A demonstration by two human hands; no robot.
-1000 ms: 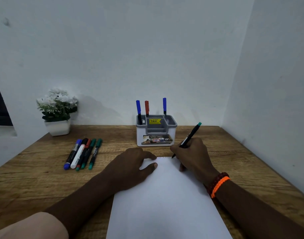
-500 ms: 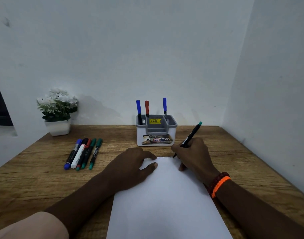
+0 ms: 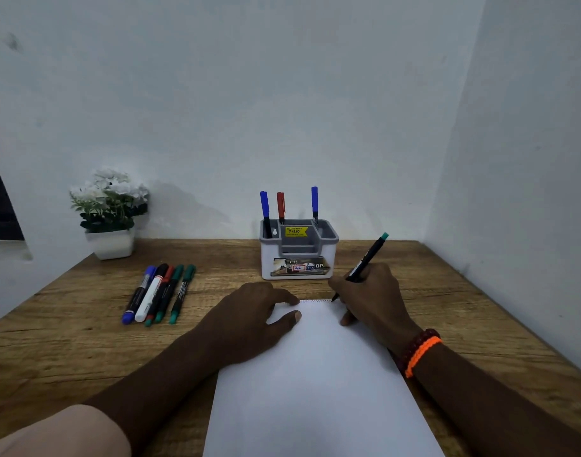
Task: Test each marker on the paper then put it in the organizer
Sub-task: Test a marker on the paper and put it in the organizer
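Organizer (image 3: 299, 258) holds seemingly three markers (image 3: 281, 206); right hand (image 3: 371, 295) grips green marker (image 3: 365, 263), left hand (image 3: 249, 321) flat on paper (image 3: 315, 374).

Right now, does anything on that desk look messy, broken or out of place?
Nothing stands out. The organizer stands upright, five markers lie side by side left of the paper, the left hand rests on the sheet, and the right hand holds a green marker at its top edge.

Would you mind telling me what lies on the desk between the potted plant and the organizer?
In the head view, five capped markers lie side by side on the wooden desk, between the potted plant and the organizer, nearer the camera.
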